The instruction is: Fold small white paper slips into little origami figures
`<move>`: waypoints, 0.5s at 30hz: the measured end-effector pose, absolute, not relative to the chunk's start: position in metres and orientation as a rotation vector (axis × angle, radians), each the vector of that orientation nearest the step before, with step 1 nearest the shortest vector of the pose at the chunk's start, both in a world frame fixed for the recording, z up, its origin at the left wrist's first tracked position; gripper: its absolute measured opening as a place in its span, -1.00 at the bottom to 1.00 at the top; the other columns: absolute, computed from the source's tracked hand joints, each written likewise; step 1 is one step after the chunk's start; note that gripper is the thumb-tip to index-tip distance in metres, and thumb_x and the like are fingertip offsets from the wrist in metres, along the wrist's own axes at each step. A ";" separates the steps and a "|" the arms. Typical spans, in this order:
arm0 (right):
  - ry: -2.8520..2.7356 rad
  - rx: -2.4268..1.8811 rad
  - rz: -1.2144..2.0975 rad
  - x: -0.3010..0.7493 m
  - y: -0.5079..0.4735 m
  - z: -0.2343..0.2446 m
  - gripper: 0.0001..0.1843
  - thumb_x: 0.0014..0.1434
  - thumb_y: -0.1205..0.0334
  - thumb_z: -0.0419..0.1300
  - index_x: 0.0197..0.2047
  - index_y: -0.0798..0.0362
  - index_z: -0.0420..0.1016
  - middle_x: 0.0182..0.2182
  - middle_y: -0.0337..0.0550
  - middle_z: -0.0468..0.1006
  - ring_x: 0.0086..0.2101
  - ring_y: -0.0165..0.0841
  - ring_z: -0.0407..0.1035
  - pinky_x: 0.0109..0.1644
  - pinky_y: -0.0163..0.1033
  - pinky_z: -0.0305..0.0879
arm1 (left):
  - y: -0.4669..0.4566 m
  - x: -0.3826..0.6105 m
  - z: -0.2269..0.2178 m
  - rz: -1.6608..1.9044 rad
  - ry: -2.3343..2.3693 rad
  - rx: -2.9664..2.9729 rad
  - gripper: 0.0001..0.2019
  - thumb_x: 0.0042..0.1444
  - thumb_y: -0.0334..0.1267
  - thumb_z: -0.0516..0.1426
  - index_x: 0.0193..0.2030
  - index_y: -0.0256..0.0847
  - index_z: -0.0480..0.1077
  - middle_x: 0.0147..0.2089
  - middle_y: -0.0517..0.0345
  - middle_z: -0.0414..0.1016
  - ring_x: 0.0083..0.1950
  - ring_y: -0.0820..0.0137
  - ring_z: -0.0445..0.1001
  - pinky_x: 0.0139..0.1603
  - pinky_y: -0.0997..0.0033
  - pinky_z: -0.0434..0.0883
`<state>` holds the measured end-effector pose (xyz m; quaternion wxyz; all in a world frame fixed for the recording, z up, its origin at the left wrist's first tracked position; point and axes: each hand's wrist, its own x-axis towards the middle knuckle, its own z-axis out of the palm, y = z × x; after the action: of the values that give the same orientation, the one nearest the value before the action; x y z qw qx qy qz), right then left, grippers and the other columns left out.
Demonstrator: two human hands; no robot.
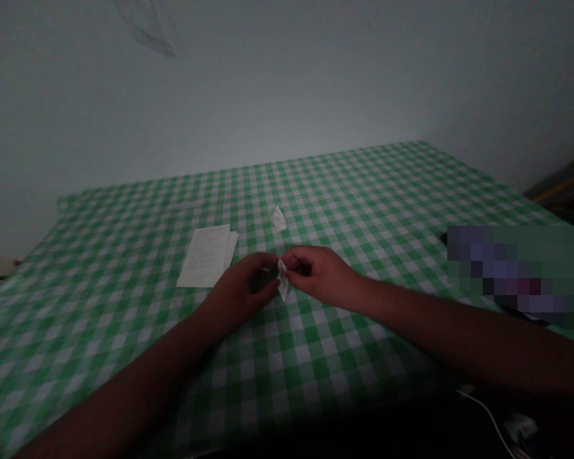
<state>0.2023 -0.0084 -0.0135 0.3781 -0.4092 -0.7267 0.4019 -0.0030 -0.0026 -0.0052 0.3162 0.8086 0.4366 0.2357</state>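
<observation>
A small folded piece of paper (282,288), pale with dark print, is pinched between both hands above the tablecloth. My left hand (242,285) grips its left side with thumb and fingers closed. From the other side, my right hand (321,273) pinches it near the top, fingertips pressed together. Just beyond the hands, another small folded paper (278,219) stands on the cloth. To the left lies a short stack of printed sheets (203,256), partly behind my left hand. The finer folds of the held paper are too dim to make out.
A green and white checked tablecloth (363,197) covers the table, which reaches a pale wall (287,83) at the back. At the right edge lies a blurred-out flat object (511,274). A white cable (488,414) hangs below the front edge.
</observation>
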 end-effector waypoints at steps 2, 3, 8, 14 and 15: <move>-1.866 -1.075 0.974 0.201 -0.010 -0.012 -0.89 0.14 0.38 0.17 -0.24 0.06 0.48 -0.36 -0.26 0.55 -0.36 -0.44 0.44 -0.26 -0.31 0.33 | -0.004 -0.002 -0.004 0.615 1.158 2.174 -0.68 0.19 -0.21 0.16 0.08 -0.15 0.36 0.01 0.01 0.54 -0.01 0.23 0.55 0.04 0.09 0.49; -1.873 -1.100 0.941 0.201 -0.011 -0.011 -0.90 0.12 0.39 0.17 -0.27 0.06 0.47 -0.38 -0.27 0.53 -0.37 -0.45 0.42 -0.29 -0.32 0.30 | -0.004 -0.001 -0.003 0.610 1.158 2.203 -0.68 0.18 -0.20 0.16 0.07 -0.15 0.35 0.01 0.01 0.53 -0.01 0.22 0.54 0.04 0.09 0.49; -1.909 -1.210 0.789 0.199 -0.011 -0.009 -0.92 0.04 0.40 0.21 -0.36 0.06 0.41 -0.45 -0.30 0.44 -0.42 -0.45 0.33 -0.35 -0.31 0.19 | -0.007 0.001 0.000 0.566 1.104 2.348 -0.61 0.15 -0.24 0.19 0.13 -0.09 0.32 0.08 0.06 0.49 0.05 0.22 0.50 0.10 0.09 0.46; -1.904 -1.264 0.780 0.200 -0.010 -0.011 -0.91 0.06 0.31 0.24 -0.37 0.03 0.36 -0.45 -0.30 0.42 -0.44 -0.43 0.29 -0.37 -0.28 0.14 | -0.009 0.002 -0.005 0.581 1.054 2.446 -0.53 0.15 -0.34 0.17 0.21 -0.06 0.25 0.13 0.06 0.46 0.11 0.21 0.48 0.14 0.04 0.45; -1.897 -1.265 0.793 0.201 -0.010 -0.011 -0.90 0.06 0.30 0.24 -0.37 0.03 0.35 -0.45 -0.31 0.42 -0.43 -0.43 0.29 -0.37 -0.28 0.15 | -0.008 0.002 -0.006 0.583 1.047 2.460 -0.52 0.14 -0.34 0.17 0.21 -0.06 0.24 0.14 0.05 0.46 0.12 0.20 0.48 0.14 0.03 0.45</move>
<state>0.2005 -0.0098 -0.0115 0.3559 -0.4897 -0.7344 0.3070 0.0021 -0.0085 -0.0056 0.2013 0.8806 0.3749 0.2087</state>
